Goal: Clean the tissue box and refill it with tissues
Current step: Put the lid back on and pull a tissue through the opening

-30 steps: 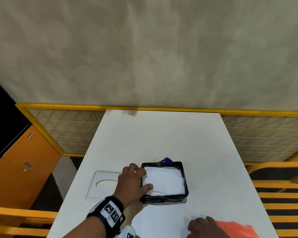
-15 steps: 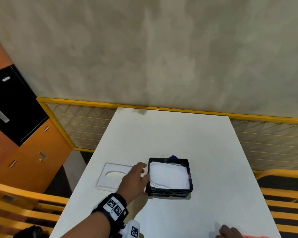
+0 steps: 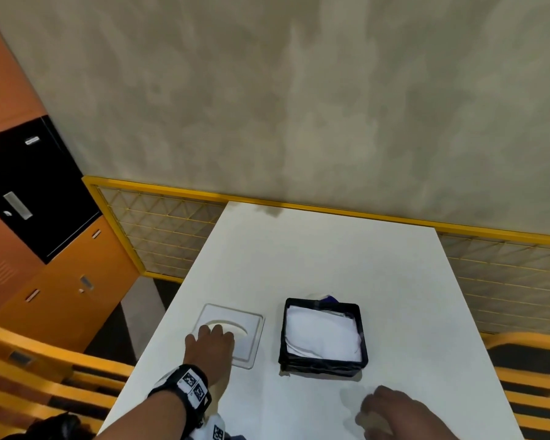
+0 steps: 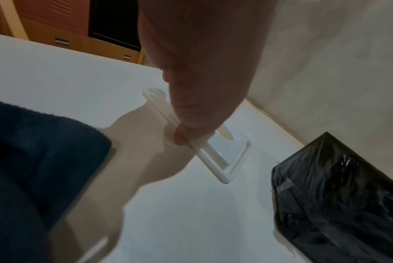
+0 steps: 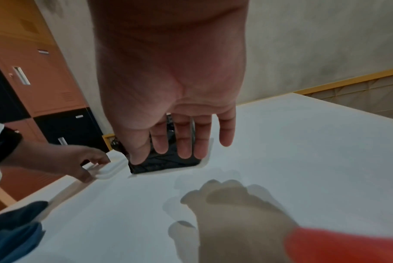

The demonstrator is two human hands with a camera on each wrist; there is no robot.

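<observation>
A black tissue box [image 3: 323, 365] stands on the white table [image 3: 331, 255], its lid off and white tissues [image 3: 323, 336] filling it. Left of it lies the white lid [image 3: 250, 339] with an oval opening. My left hand [image 3: 215, 333] lies over the lid's near edge. In the left wrist view its thumb [image 4: 182, 136] pinches the lid [image 4: 227, 156] at that edge. My right hand [image 3: 383, 408] hovers near the table's front edge. Its fingers [image 5: 184, 142] are straight and empty, short of the box [image 5: 164, 166].
A purple-and-white packet [image 3: 329, 301] peeks out behind the box. A dark blue cloth [image 4: 33, 160] lies at the table's near left edge. Something orange-red [image 5: 348, 245] shows blurred by my right wrist. Orange and black lockers [image 3: 45, 249] stand left; a yellow mesh rail [image 3: 159, 230] runs behind the table.
My left hand left the box's left wall and moved left onto the lid. My right hand came forward into view near the box.
</observation>
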